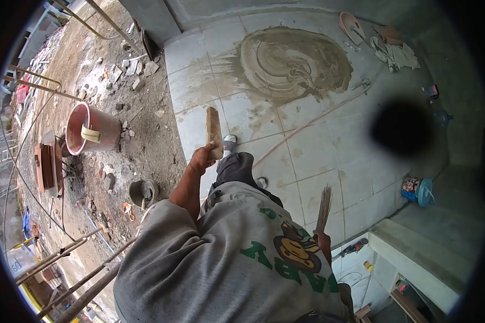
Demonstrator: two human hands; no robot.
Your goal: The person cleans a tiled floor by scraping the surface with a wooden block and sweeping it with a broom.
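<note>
My left hand [202, 157] is closed round the lower end of a short, dusty wooden board [213, 126], which points up in the view, near my feet. On the right, my right hand [322, 239] grips a bundle of thin sticks, a stick broom [324, 207], with its tips fanned out over the tiles. Ahead, a wide patch of wet grey mortar [291, 62] with swirl marks lies on the tiled floor [312, 153]. My shirt hides part of the right arm.
Left of the tiles lies rubble ground with a large bucket [108, 129], a small dark bucket [144, 192] and stacked brown tiles [47, 167]. A hose [323, 114] crosses the floor. A basin [351, 28] stands at the back; a blue-lidded bucket [417, 191] is at right.
</note>
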